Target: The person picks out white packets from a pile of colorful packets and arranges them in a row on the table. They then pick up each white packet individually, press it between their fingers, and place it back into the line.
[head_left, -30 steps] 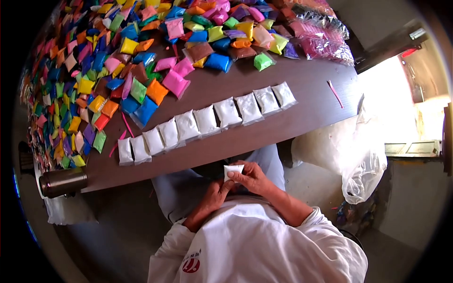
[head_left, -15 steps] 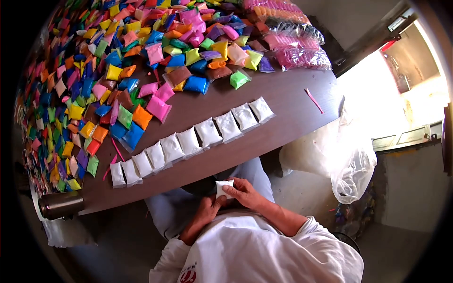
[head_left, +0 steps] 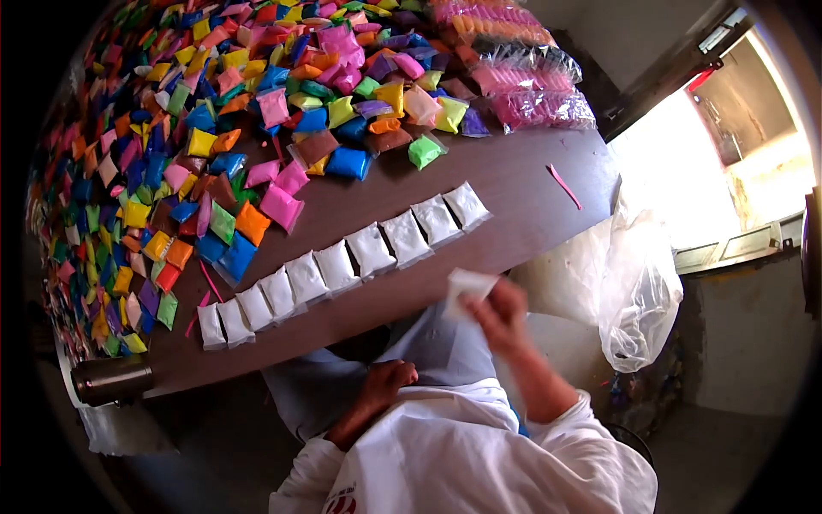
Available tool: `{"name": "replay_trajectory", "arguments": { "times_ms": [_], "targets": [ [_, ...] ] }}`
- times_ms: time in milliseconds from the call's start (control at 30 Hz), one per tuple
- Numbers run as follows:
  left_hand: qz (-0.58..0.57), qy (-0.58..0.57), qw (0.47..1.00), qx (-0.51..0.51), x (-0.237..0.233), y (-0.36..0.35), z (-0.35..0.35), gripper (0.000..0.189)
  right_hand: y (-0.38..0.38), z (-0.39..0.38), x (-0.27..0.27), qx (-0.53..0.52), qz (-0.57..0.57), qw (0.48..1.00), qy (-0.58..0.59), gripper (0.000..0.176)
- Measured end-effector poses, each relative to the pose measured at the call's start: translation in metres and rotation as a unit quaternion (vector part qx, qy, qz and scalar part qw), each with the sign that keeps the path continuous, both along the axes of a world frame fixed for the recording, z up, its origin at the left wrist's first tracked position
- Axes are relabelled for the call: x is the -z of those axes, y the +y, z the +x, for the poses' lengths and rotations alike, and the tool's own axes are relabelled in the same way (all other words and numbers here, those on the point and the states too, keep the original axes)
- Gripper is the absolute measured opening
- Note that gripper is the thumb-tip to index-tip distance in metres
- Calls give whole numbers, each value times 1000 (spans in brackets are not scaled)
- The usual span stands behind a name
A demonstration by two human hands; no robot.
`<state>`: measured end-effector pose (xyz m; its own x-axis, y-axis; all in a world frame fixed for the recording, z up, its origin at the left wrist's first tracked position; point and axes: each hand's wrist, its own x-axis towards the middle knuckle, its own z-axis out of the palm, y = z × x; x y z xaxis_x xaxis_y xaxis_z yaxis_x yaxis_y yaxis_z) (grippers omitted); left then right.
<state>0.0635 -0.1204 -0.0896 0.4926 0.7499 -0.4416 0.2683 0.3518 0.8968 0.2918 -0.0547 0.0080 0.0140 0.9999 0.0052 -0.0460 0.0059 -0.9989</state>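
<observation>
My right hand [head_left: 503,315], blurred by motion, grips a small white packet [head_left: 467,293] just off the table's front edge. Curled closed over my lap, my left hand [head_left: 390,382] shows nothing that I can make out in it. A slanting row of several white packets [head_left: 404,239] lies on the brown table [head_left: 514,184], side by side along its front part.
Many coloured packets [head_left: 278,206] cover the table's left and back. Bundled pink packets [head_left: 544,107] lie at the back right. A pink strip [head_left: 564,187] is near the right edge, a metal cylinder [head_left: 111,377] at the left corner. A clear plastic bag [head_left: 638,300] hangs at the right.
My right hand has moved up and right with the white packet, away from my left hand. My left hand has let go of the packet and stays over my lap. The view has shifted slightly.
</observation>
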Motion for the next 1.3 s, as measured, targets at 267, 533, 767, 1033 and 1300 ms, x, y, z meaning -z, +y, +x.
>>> {"name": "replay_trajectory", "arguments": {
  "times_ms": [267,533,767,1033,1300],
  "targets": [
    [-18,-110,985,-135,8,0,3,34,133,87,-37,76,-43,947,-308,36],
    [-47,-85,987,-132,0,3,-5,34,154,85,-24,-31,-90,923,-372,30],
    [-49,-81,991,-91,8,-2,-6,31,149,78,-30,56,33,859,-508,28],
    [81,25,994,-75,-40,26,-44,25,195,24,-95,21,121,867,-484,28],
    [164,115,977,-69,-106,40,-66,18,330,-61,-69,-50,277,836,-471,45]
  ]
}}
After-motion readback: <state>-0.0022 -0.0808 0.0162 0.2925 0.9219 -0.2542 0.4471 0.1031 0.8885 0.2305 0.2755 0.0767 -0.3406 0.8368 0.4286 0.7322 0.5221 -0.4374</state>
